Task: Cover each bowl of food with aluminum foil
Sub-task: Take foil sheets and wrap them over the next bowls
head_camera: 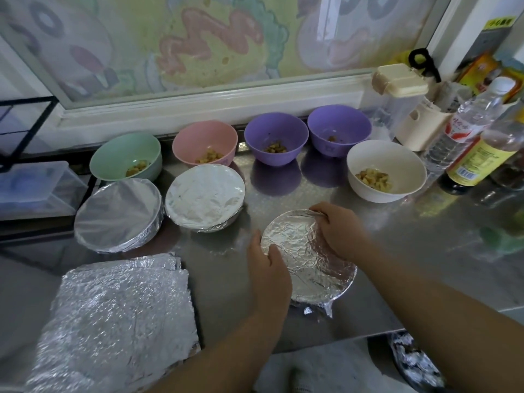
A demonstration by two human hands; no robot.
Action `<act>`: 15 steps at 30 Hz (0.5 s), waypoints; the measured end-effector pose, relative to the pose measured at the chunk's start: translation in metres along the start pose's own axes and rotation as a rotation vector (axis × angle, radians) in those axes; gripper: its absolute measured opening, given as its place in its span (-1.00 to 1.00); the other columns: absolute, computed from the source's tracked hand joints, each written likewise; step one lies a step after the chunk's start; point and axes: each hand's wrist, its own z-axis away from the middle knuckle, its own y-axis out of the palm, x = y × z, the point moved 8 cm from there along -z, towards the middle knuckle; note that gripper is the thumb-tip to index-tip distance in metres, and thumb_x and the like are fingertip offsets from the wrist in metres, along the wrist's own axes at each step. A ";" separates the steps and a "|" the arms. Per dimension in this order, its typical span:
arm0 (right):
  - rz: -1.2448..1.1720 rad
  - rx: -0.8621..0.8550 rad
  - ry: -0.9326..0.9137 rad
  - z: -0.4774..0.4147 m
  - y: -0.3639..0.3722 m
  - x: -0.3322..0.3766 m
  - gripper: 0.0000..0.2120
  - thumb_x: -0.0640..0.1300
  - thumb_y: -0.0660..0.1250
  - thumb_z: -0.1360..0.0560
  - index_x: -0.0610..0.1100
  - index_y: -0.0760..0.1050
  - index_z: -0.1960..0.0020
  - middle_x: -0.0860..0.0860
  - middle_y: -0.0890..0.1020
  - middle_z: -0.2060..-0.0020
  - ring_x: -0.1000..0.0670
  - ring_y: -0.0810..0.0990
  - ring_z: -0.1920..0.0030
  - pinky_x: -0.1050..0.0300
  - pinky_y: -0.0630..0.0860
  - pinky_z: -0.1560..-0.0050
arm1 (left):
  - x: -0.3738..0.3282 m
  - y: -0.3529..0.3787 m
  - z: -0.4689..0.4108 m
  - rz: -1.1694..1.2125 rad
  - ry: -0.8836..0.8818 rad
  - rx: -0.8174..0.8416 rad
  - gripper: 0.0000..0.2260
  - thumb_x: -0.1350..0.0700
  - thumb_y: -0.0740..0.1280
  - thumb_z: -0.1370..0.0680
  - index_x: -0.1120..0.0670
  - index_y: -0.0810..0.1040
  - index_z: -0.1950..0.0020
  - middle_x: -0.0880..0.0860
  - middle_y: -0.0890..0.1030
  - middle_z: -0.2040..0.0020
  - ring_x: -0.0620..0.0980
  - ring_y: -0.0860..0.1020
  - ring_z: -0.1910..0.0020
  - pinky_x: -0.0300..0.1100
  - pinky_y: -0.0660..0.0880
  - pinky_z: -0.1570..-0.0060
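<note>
Foil-wrapped bowl (302,252) sits up front on the worktop (402,251). Left hand (268,269) grip curls round its left rim, right hand (338,231) grip pinches the far edge.

A steel counter (425,251) lies under the grip. Beyond the grip, a white-framed window (226,38) with pale cartoon drawings lets in soft daylight. Far left stands a black wire rack (28,120); far right, bottles (467,123).

Mint bowl (113,163), pink bowl (192,137), purple bowls (272,129), white bowl (365,177) (silver foil (300,251))
</note>
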 end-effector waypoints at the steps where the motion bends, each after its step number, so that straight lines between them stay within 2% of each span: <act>1: -0.031 -0.015 0.025 0.001 0.000 -0.005 -0.73 -0.17 0.23 -0.65 -0.04 0.60 -0.28 -0.01 0.69 -0.14 -0.07 0.61 -0.14 0.11 0.45 -0.10 | 0.002 0.002 0.000 0.053 -0.023 -0.037 -0.61 0.17 0.13 -0.68 0.10 0.32 -0.52 0.03 0.39 -0.48 -0.04 0.33 -0.46 -0.12 0.25 -0.47; 5: -0.118 -0.072 0.156 0.010 -0.002 -0.025 -0.73 -0.17 0.17 -0.68 -0.07 0.57 -0.28 -0.03 0.67 -0.11 0.03 0.51 0.01 0.16 0.35 0.02 | -0.003 0.007 -0.010 0.146 -0.048 -0.079 -0.67 0.16 0.11 -0.68 0.05 0.51 -0.40 -0.04 0.57 -0.31 -0.08 0.49 -0.31 -0.24 0.39 -0.32; 7: -0.143 -0.093 0.209 0.014 -0.004 -0.031 -0.72 -0.16 0.14 -0.69 -0.09 0.56 -0.29 -0.05 0.66 -0.10 0.03 0.49 0.02 0.14 0.36 0.01 | -0.006 0.011 -0.018 0.174 -0.053 -0.063 -0.69 0.16 0.14 -0.68 0.04 0.56 -0.35 -0.02 0.61 -0.25 -0.04 0.54 -0.26 -0.21 0.44 -0.29; 10: -0.175 -0.106 0.284 0.022 -0.004 -0.040 -0.72 -0.14 0.11 -0.69 -0.11 0.52 -0.31 -0.06 0.64 -0.10 -0.03 0.53 -0.02 0.11 0.38 -0.01 | -0.011 0.017 -0.028 0.201 -0.052 -0.020 -0.70 0.15 0.17 -0.66 0.03 0.61 -0.31 0.01 0.65 -0.19 0.00 0.57 -0.21 -0.11 0.48 -0.29; 13: -0.282 -0.110 0.372 0.034 -0.005 -0.049 -0.70 -0.14 0.15 -0.68 -0.16 0.41 -0.39 -0.02 0.56 -0.11 -0.12 0.56 -0.15 0.08 0.39 -0.08 | -0.021 0.030 -0.049 0.179 -0.013 0.075 -0.72 0.11 0.18 -0.65 0.02 0.63 -0.26 -0.08 0.65 -0.17 -0.12 0.57 -0.20 -0.07 0.47 -0.33; 15: -0.389 -0.098 0.414 0.045 -0.004 -0.053 -0.62 -0.14 0.24 -0.66 -0.17 0.33 -0.45 -0.09 0.55 -0.23 -0.13 0.56 -0.17 0.07 0.43 -0.11 | -0.032 0.038 -0.064 0.129 0.047 0.144 -0.73 0.03 0.17 -0.62 -0.06 0.63 -0.17 -0.13 0.66 -0.14 -0.16 0.58 -0.18 -0.04 0.48 -0.31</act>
